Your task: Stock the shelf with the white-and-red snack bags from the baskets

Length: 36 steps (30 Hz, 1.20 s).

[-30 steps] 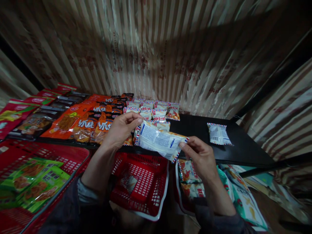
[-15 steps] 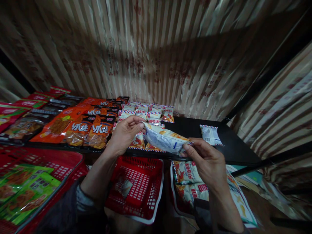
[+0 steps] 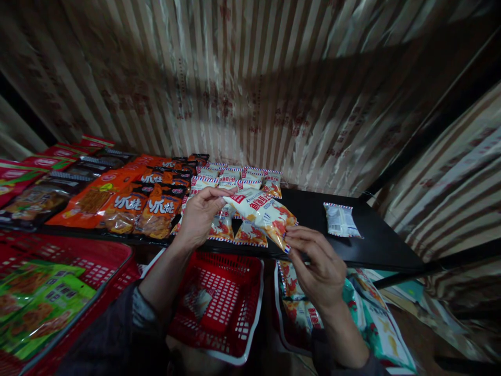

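A white and orange snack bag (image 3: pixel 266 211) is stretched between my two hands, tilted, its printed front facing me. My left hand (image 3: pixel 201 214) pinches its upper left end. The lower right end is between the fingers and thumb of my right hand (image 3: pixel 317 263). Behind and below it, several matching snack bags (image 3: pixel 250 233) lie in rows on the black shelf (image 3: pixel 301 209); the held bag hides part of them. One more bag (image 3: pixel 341 219) lies apart on the right of the shelf, back side up.
Orange snack packs (image 3: pixel 161 209) and dark packs (image 3: pixel 45 198) fill the shelf's left. Below stand a red basket (image 3: pixel 256 303) with a small packet inside, a basket of matching bags (image 3: pixel 277 318) and a red basket (image 3: pixel 121 256) with green packs (image 3: pixel 50 308). A black post (image 3: pixel 403 156) rises at right.
The bag between my hands has been turned over, from its blue-printed back to its front. My right hand has moved slightly left and down; my left hand stays nearly in place.
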### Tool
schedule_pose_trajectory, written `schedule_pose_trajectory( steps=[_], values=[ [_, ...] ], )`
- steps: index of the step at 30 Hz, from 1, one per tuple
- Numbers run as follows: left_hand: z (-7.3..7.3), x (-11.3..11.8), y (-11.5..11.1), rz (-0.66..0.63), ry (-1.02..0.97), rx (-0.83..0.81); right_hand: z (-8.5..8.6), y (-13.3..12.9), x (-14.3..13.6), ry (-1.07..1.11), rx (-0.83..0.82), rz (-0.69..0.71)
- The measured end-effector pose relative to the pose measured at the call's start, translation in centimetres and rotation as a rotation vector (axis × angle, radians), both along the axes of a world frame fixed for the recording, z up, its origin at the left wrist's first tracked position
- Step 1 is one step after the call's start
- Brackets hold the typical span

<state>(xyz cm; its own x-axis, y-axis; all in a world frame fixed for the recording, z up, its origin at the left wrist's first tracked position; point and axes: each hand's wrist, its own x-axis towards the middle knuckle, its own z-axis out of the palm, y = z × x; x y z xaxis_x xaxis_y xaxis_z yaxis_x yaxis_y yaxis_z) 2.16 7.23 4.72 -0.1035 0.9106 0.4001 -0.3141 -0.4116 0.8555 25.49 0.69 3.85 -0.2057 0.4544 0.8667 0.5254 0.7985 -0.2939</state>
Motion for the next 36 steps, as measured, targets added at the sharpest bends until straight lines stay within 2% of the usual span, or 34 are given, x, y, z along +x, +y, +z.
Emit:
schedule_pose_trajectory(
  steps=[5, 11, 20, 25, 36],
  values=[
    [-0.4, -0.2, 0.4, 0.005, -0.050, -0.009, -1.1, 0.0, -0.4, -0.048, 0.047, 0.031],
    [-0.4, -0.1, 0.6, -0.008, -0.111, -0.037, -1.4, -0.1, -0.9, -0.056, 0.054, 0.034],
    [-0.9, 0.0, 0.8, -0.041, -0.185, -0.213, -1.9, 0.2, -1.8, -0.043, 0.084, -0.023],
    [-0.9, 0.0, 0.9, -0.034, -0.182, -0.201, -1.9, 0.1, -1.7, -0.055, 0.063, -0.035],
    [0.0, -0.5, 0.2, -0.051, -0.148, -0.141, -1.6, -0.1, -1.8, -0.144, 0.105, -0.089]
  ],
)
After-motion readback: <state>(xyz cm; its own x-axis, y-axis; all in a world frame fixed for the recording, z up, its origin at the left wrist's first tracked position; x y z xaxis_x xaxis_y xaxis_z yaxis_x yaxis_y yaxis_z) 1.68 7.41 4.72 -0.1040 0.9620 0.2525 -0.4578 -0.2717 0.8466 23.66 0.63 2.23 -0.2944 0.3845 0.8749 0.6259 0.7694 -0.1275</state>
